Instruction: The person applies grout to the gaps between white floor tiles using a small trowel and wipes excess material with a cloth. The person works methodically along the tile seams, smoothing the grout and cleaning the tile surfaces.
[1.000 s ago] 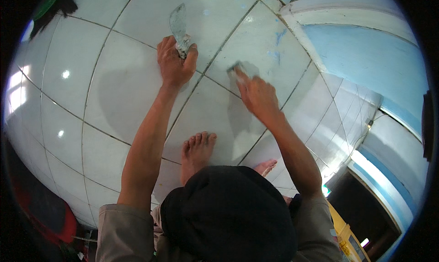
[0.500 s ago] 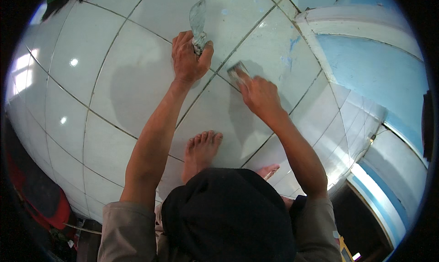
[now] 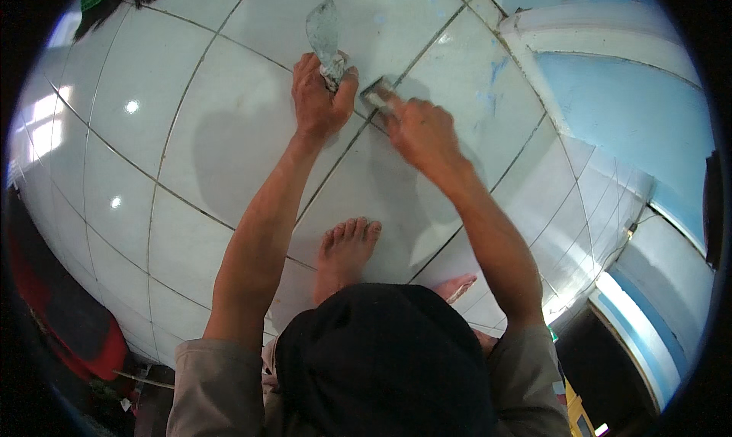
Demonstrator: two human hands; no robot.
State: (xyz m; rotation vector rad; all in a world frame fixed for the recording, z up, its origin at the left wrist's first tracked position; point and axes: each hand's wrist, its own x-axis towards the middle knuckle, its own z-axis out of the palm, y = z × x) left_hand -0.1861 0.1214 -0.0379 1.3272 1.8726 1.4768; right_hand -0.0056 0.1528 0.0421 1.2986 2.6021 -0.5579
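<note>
My left hand (image 3: 314,105) is closed around the gathered lower part of a clear plastic bag (image 3: 323,35). Greyish-white stuff shows in or on the bag near my fingers, and its loose end sticks up beyond the hand. To the right, my right hand (image 3: 427,136) grips a small flat scraper (image 3: 377,92) with a dark edge, slightly blurred. The scraper is at the dark joint where white floor tiles (image 3: 252,117) meet, just right of my left thumb. My fingers hide its handle end.
My bare feet (image 3: 349,246) are on the tiles below my hands. Blue smudges (image 3: 496,75) mark the floor near a blue and white wall (image 3: 610,94) on the right. Dark bristles (image 3: 114,6) show at the upper left, a red and black item (image 3: 99,345) at the lower left.
My right hand has moved the scraper up and to the left, closer to my left hand. My left hand still holds the bag, whose loose end leans a little more to the left.
</note>
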